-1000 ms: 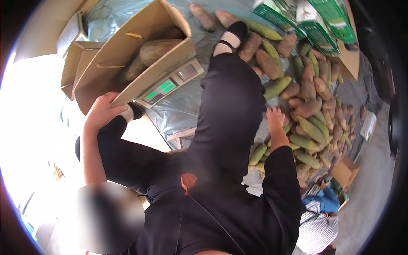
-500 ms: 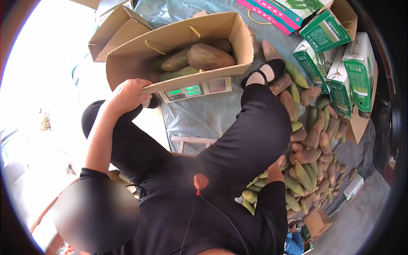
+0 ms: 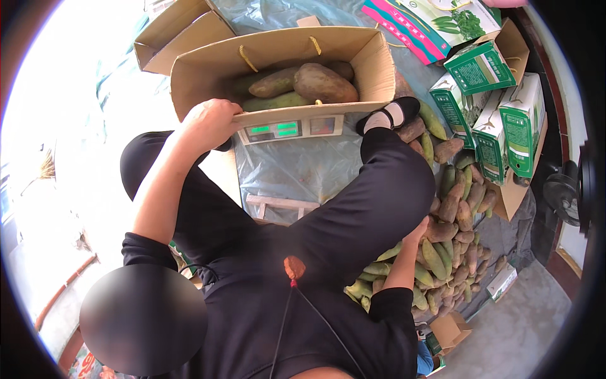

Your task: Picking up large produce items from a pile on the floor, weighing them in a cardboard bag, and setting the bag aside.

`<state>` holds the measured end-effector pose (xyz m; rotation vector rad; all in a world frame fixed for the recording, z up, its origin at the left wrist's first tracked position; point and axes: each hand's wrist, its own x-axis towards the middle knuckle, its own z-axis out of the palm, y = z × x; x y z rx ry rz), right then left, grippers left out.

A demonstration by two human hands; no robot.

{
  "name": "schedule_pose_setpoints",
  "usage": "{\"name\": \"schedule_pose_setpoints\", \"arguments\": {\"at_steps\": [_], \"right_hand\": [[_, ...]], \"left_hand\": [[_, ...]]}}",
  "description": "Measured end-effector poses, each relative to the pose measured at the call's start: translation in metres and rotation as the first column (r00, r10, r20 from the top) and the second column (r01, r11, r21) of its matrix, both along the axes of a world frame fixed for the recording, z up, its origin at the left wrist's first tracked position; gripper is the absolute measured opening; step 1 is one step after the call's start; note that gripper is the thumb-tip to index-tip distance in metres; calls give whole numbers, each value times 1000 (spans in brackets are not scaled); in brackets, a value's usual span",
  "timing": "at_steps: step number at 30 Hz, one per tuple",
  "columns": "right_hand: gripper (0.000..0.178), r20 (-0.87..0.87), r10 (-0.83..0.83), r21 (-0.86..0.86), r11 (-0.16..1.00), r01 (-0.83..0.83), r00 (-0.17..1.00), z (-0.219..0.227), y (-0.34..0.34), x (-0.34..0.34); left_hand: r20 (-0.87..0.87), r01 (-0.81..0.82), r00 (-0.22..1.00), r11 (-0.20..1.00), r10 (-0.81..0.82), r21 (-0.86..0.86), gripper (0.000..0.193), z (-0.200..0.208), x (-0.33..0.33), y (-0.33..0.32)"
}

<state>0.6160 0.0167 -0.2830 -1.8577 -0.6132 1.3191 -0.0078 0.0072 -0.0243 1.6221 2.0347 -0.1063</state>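
Note:
An open cardboard box with yellow cord handles stands on a weighing scale with a lit green display. Inside lie several thick, cucumber-like vegetables: a large brown one and a green one among them. My left hand grips the box's near left rim, fingers bent over the edge. Beside my right knee, my right hand is low at a big pile of similar vegetables. The knee hides most of its fingers, so what it touches cannot be made out.
Green and white cartons stand at the right, near a pink and white printed box. Another open brown box lies at far left. Plastic sheeting covers the floor, with a small wooden stool between my legs. A fan stands far right.
The view has shifted a little. The box has slid slightly right on the scale with my left hand on its rim. More of my right forearm shows beside the knee.

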Motion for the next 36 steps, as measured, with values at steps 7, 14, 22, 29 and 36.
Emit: {"name": "schedule_pose_setpoints", "arguments": {"at_steps": [7,14,22,29,36], "right_hand": [[46,169,137,329,926,-187,976,168,94,-100],[51,215,350,630,663,-404,912,323,159,-205],[49,201,690,565,498,-658,695,334,170,-364],[48,185,838,489,375,-788,514,243,143,-475],[51,176,971,-60,176,-983,163,245,138,-492]], "left_hand": [[-16,13,1000,999,-14,-37,29,4,0,-2],[-9,86,996,996,-86,11,28,0,-4,-2],[-15,116,993,993,-115,9,28,10,-1,1],[-2,128,992,991,-128,45,29,6,-4,-1],[35,102,994,995,-102,19,32,9,-5,1]]}}
